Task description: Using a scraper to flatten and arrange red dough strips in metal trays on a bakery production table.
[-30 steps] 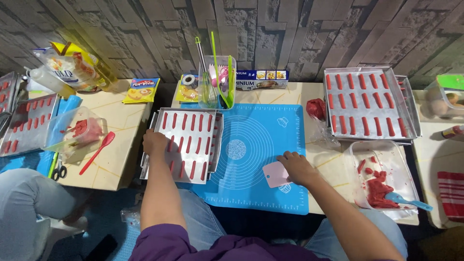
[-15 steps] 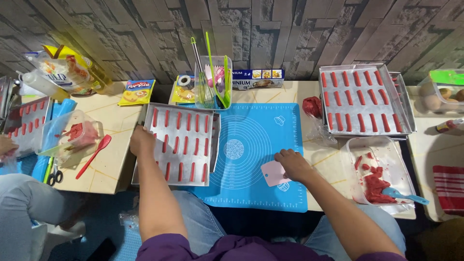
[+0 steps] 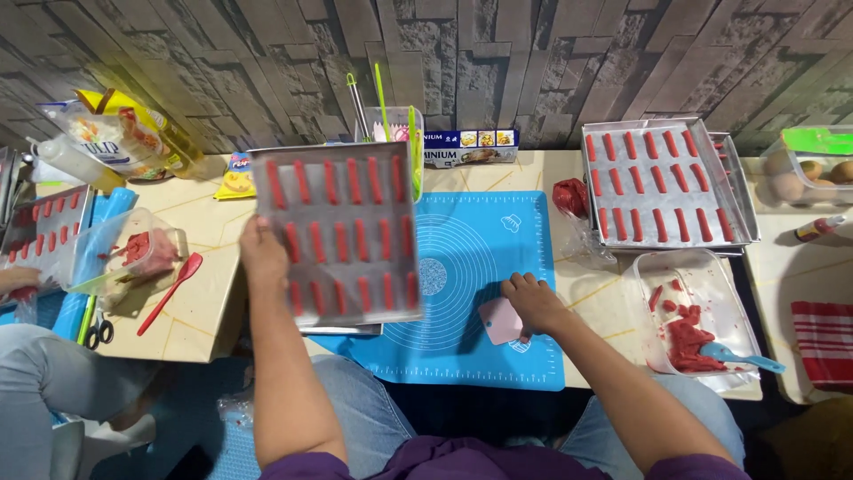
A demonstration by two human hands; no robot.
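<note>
My left hand (image 3: 262, 251) grips the left edge of a metal baking tray (image 3: 342, 233) lined with rows of red dough strips and holds it lifted above the table. My right hand (image 3: 533, 302) rests on the blue silicone mat (image 3: 480, 258) and holds a pink dough scraper (image 3: 500, 321). The mat lies flat at the table's middle, partly under the raised tray.
A stack of trays (image 3: 662, 185) with red strips sits at the right, with a clear tub (image 3: 693, 311) of red dough and a blue spatula in front. A utensil holder (image 3: 391, 133) and foil box stand at the back. Another person's hand (image 3: 18, 280), tub and red spatula (image 3: 169, 292) are at left.
My left hand has lifted the tray of red strips off the table and raised it toward the camera. My right hand has stayed on the mat with the scraper.
</note>
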